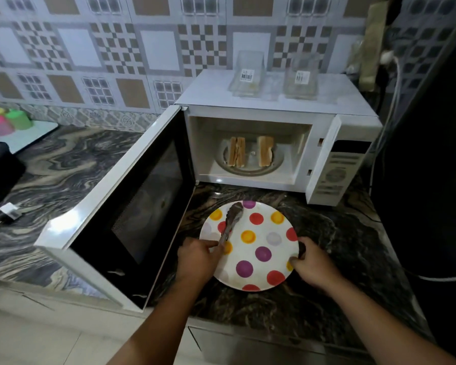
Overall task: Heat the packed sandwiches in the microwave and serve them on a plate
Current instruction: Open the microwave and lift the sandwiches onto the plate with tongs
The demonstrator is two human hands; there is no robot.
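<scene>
A white microwave stands on the counter with its door swung wide to the left. Two sandwiches stand upright on its turntable, one on the left and one on the right. In front of it lies a white plate with coloured dots. My left hand grips metal tongs whose tips lie over the plate's far left part. My right hand holds the plate's right rim.
Two empty clear sandwich packs sit on top of the microwave. A white charger and a black object lie on the marble counter at the left, with coloured cups behind. A dark appliance fills the right side.
</scene>
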